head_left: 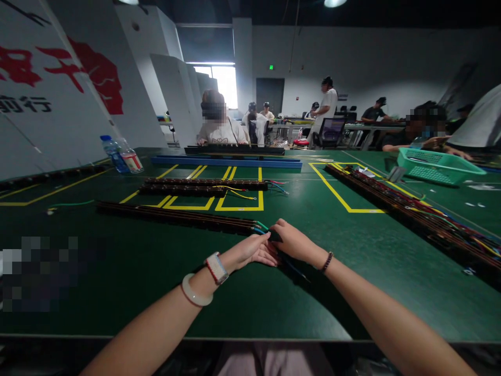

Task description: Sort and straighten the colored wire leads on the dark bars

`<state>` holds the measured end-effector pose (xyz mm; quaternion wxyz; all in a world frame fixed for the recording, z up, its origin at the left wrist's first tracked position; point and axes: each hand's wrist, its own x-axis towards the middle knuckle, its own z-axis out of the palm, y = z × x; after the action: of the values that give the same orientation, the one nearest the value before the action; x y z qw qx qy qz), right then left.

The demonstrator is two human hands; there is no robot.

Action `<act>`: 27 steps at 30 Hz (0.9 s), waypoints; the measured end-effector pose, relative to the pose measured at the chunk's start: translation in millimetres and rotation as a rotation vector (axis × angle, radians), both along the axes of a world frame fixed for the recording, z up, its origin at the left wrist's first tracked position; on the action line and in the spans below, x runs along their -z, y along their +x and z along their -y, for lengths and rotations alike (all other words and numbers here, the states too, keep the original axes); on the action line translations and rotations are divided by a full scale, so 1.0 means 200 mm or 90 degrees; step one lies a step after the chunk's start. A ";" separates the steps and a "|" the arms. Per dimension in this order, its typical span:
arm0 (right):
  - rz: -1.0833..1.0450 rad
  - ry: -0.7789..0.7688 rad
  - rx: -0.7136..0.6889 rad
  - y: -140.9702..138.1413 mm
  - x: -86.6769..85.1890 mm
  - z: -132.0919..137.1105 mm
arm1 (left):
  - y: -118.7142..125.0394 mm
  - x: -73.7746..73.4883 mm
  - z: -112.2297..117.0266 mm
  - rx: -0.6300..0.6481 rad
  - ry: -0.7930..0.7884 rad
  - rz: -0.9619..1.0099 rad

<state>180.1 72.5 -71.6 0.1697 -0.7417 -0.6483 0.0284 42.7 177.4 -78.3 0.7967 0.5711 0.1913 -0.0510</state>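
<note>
A long dark strip (176,215) with copper-coloured lines along it lies across the table in front of me. Green and blue wires (261,227) come out of its right end and run in under my hands. My left hand (254,251) is turned partly palm up, its thumb against the wires and its fingers beneath them. From the other side, my right hand (293,241) closes over the same wires next to a black piece (274,236). My fingers cover most of the grip. Past my hands, a dark blue wire end (299,272) sticks out toward the near right.
Shorter dark strips (203,186) with yellow-lugged wires lie beyond. A long wire-covered strip (422,219) fills the right side. Farther off are a green basket (434,166), bottles (123,155) and a blue rail (227,162). Several people sit or stand around.
</note>
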 end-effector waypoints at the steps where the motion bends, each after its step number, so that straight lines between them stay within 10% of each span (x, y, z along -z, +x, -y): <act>1: 0.007 0.005 -0.003 -0.01 0.00 0.00 | 0.00 0.01 0.00 0.000 0.001 -0.007; 20: 0.259 -0.019 -0.040 -0.15 0.04 0.02 | 0.03 0.05 0.02 -0.204 -0.180 0.138; 27: 0.176 -0.069 -0.135 -0.12 -0.11 0.05 | 0.03 0.05 0.04 -0.219 -0.232 0.151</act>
<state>156.9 62.5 -49.9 0.0350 -0.6737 -0.7378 -0.0213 49.4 169.9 -87.3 0.9000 0.3794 0.1787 0.1186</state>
